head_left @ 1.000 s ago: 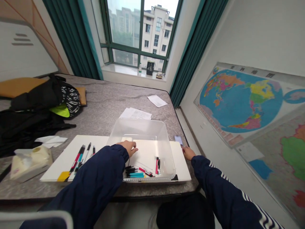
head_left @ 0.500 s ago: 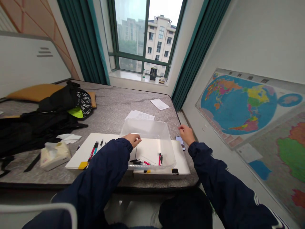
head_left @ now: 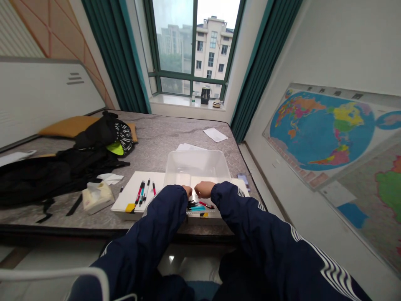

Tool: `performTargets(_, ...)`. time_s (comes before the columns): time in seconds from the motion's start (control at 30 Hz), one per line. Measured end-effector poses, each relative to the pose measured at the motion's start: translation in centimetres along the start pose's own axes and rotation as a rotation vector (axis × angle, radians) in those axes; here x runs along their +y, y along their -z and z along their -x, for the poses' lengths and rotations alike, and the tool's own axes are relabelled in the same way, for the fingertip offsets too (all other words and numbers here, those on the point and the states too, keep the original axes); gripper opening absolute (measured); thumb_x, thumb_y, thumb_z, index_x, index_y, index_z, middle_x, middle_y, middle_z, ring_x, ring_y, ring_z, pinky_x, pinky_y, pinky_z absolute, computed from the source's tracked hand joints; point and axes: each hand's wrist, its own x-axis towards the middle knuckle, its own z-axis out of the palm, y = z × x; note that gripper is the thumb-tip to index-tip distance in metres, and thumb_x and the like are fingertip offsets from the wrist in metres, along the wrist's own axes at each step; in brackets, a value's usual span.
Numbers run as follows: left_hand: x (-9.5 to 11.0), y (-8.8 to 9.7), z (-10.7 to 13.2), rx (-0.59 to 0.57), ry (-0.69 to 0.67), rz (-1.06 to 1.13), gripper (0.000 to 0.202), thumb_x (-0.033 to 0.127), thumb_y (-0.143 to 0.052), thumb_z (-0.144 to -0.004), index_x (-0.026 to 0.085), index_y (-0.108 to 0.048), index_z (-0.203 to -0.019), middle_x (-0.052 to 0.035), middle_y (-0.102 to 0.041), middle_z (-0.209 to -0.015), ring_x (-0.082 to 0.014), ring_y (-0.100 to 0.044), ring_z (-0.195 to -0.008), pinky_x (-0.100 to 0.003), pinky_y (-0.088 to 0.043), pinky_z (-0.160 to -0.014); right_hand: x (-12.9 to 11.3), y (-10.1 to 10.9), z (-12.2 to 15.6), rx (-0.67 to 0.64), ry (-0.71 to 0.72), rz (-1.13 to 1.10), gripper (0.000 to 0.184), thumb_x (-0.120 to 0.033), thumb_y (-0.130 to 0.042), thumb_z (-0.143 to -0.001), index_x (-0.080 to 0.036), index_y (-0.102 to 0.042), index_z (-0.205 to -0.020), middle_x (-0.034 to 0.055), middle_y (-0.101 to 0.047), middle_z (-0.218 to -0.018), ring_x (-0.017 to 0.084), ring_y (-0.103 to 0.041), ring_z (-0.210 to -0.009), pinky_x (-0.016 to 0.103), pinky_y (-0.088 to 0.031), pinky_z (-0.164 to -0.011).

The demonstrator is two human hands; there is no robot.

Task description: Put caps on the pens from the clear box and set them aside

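Observation:
A clear plastic bin (head_left: 197,165) stands on a white board (head_left: 131,196) at the near edge of a grey surface. Several pens (head_left: 197,205) lie in the bin's near end. My left hand (head_left: 188,191) and my right hand (head_left: 204,189) are close together over the bin's near part, just above those pens. Both hands have curled fingers; what they hold, if anything, is too small to make out. Three more pens (head_left: 143,191) lie on the board to the left of the bin.
A phone (head_left: 243,179) lies right of the board. A tissue pack (head_left: 97,195) and black bags (head_left: 62,167) sit to the left. Papers (head_left: 215,134) lie behind the bin. A window is beyond; world maps cover the floor at right.
My right hand left the phone at the board's right edge, rose, and came in to meet my left hand over the bin. The view has pulled back from the surface.

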Motion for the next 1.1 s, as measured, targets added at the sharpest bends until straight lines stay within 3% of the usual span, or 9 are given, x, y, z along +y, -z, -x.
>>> performTargets(0.1,-0.3,-0.4,-0.1,-0.085,0.012,-0.053,0.029,0.033,-0.074,-0.064,0.023,-0.071,-0.092,-0.0076,-0.071,-0.097,-0.026,-0.064,-0.098,-0.034,-0.048,-0.087,0.7,-2.1,-0.6,0.183,-0.035,-0.079,0.025,-0.033,-0.059,-0.083,-0.019,-0.068,-0.102,0.0113,-0.07,-0.102,0.024,-0.064,-0.097,0.028,-0.044,-0.072)
performTargets(0.23,-0.1,-0.2,-0.6,-0.227,-0.019,-0.085,0.051,0.035,-0.084,-0.049,0.025,-0.069,-0.097,-0.0056,-0.071,-0.099,-0.0259,-0.063,-0.101,-0.031,-0.049,-0.087,1.3,-4.0,-0.6,0.186,-0.074,-0.124,0.025,-0.034,-0.059,-0.081,-0.019,-0.069,-0.098,0.0112,-0.07,-0.1,0.023,-0.064,-0.094,0.027,-0.043,-0.071)
performTargets(0.4,1.0,0.6,-0.7,-0.278,0.069,-0.152,0.031,0.019,-0.079,-0.054,0.018,-0.071,-0.084,-0.0114,-0.07,-0.106,-0.0279,-0.063,-0.104,-0.031,-0.048,-0.088,1.5,-4.2,-0.6,0.195,-0.085,-0.159,0.022,-0.031,-0.059,-0.082,-0.019,-0.069,-0.097,0.0104,-0.07,-0.1,0.021,-0.064,-0.095,0.026,-0.043,-0.073)
performTargets(0.57,1.5,1.0,-0.8,-0.28,0.078,-0.165,0.028,0.01,-0.074,-0.056,0.018,-0.07,-0.082,-0.0108,-0.071,-0.104,-0.0266,-0.065,-0.102,-0.029,-0.049,-0.084,1.6,-4.2,-0.8,0.199,-0.09,-0.204,0.02,-0.03,-0.061,-0.081,-0.018,-0.069,-0.096,0.0097,-0.07,-0.1,0.021,-0.064,-0.096,0.025,-0.042,-0.073)
performTargets(0.7,1.1,1.5,-1.1,-0.261,0.051,-0.159,0.027,0.009,-0.072,-0.057,0.019,-0.07,-0.082,-0.005,-0.074,-0.089,-0.0214,-0.067,-0.091,-0.023,-0.049,-0.078,1.8,-3.2,-0.6,0.077,-0.079,-0.205,0.027,-0.033,-0.067,-0.078,-0.017,-0.07,-0.1,0.0115,-0.069,-0.104,0.023,-0.063,-0.099,0.026,-0.043,-0.073)
performTargets(0.77,0.5,1.8,-1.4,-0.223,0.034,-0.149,0.038,0.009,-0.07,-0.058,0.021,-0.07,-0.095,-0.0032,-0.074,-0.088,-0.0198,-0.067,-0.089,-0.023,-0.049,-0.078,2.0,-2.0,-0.2,-0.01,-0.053,-0.15,0.038,-0.036,-0.072,-0.073,-0.016,-0.069,-0.106,0.0141,-0.068,-0.108,0.026,-0.062,-0.102,0.028,-0.044,-0.074)
performTargets(0.87,-0.5,2.7,-2.0,-0.118,-0.011,-0.115,0.054,0.01,-0.066,-0.062,0.023,-0.064,-0.114,-0.0014,-0.073,-0.093,-0.0189,-0.066,-0.093,-0.024,-0.047,-0.084,2.3,-0.3,0.5,0.021,-0.053,-0.092,0.039,-0.033,-0.07,-0.075,-0.015,-0.068,-0.11,0.0157,-0.067,-0.11,0.028,-0.062,-0.103,0.032,-0.046,-0.077)
performTargets(1.1,-1.3,6.0,-4.3,0.014,-0.114,0.003,0.021,0.022,-0.068,-0.066,0.021,-0.069,-0.087,0.0009,-0.072,-0.08,-0.0136,-0.065,-0.075,-0.02,-0.046,-0.071,2.3,1.4,-1.6,-0.12,-0.042,-0.066,0.05,-0.029,-0.083,-0.058,-0.014,-0.071,-0.104,0.0116,-0.07,-0.101,0.027,-0.064,-0.096,0.03,-0.047,-0.077)
